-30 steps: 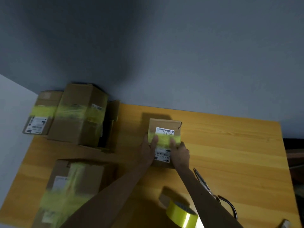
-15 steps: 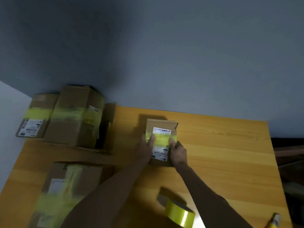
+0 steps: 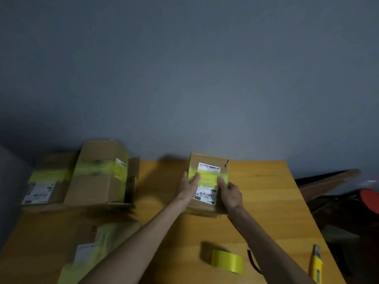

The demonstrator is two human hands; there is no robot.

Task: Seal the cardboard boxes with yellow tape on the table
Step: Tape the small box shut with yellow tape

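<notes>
Two hands, left hand (image 3: 187,188) and right hand (image 3: 231,194), grip small box (image 3: 203,208), thumbs on tape strip (image 3: 208,177); label (image 3: 206,191) blurred.

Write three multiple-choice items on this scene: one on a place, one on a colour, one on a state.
1. Where is the tape roll? A on a shelf; B on the table, between the forearms; C on the floor.
2. The knife is: A yellow; B red; C blue.
3. The box held by the left hand and right hand is: A untaped; B crushed flat; C taped across its label.
Key: 1 B, it lies on the wood; 2 A, its body shows yellow; 3 C, a yellow strip crosses the label.
</notes>
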